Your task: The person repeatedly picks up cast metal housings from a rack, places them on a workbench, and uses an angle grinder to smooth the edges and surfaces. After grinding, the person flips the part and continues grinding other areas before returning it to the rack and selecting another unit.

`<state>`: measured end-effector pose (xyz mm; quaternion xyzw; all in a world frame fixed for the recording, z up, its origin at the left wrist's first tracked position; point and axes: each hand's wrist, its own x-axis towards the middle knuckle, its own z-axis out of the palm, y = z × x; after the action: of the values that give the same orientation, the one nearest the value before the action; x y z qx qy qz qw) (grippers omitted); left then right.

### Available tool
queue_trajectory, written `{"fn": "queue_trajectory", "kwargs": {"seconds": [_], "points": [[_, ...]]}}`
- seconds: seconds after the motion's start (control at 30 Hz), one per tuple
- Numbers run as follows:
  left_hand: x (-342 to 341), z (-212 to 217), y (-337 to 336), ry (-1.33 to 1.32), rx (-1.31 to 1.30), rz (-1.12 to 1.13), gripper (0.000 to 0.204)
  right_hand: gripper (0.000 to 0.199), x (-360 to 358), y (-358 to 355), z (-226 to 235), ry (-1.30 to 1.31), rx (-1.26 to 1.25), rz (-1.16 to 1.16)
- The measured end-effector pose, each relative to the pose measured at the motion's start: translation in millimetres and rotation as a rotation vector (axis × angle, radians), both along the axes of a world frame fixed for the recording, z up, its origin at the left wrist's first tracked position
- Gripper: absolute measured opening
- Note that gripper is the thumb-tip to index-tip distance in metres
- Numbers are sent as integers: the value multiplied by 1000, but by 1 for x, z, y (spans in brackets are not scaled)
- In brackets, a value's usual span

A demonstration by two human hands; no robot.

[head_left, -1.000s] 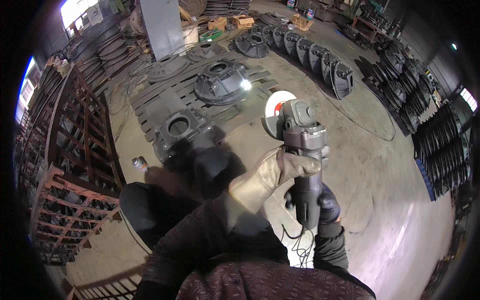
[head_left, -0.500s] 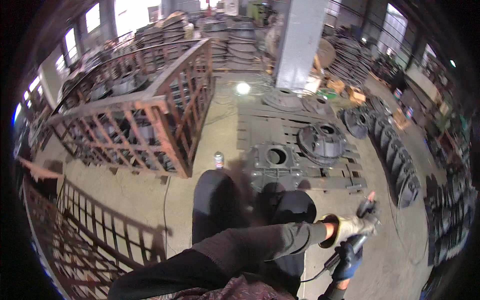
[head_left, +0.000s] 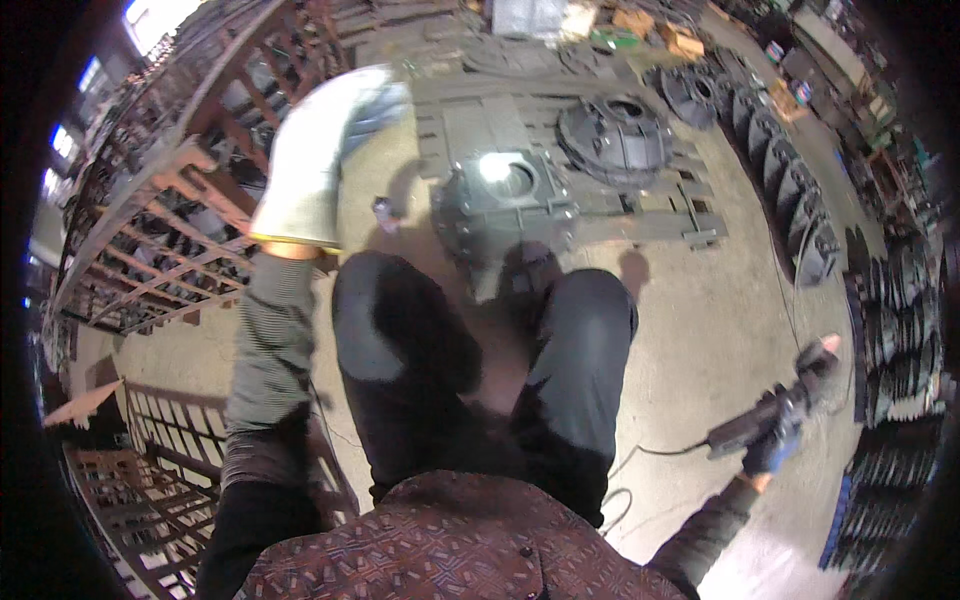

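While gripping the angle grinder point(head_left: 745, 425) in the clenched, blue-gloved right hand point(head_left: 772, 450), out past the right knee point(head_left: 597, 310), holds the white-gloved left hand point(head_left: 325, 140) raised well apart from it, too blurred to tell how far spread or whether empty.

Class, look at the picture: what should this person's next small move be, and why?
Probably to rest the grinder on the floor: the right hand holds it out to the side, away from the castings, while the left hand is off it, raised on the opposite side.
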<state>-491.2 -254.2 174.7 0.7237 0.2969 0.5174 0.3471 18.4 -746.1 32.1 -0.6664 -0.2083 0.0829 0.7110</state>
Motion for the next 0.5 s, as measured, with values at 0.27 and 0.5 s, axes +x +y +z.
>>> {"fn": "queue_trajectory", "kwargs": {"seconds": [0.27, 0.5], "points": [[-46, -124, 114, 70, -779, -34, 38, 39, 20, 95, -131, 106, -483, 161], [79, -182, 116, 831, -421, -51, 54, 59, -5, 236, -181, -192, -965, 359]]}}
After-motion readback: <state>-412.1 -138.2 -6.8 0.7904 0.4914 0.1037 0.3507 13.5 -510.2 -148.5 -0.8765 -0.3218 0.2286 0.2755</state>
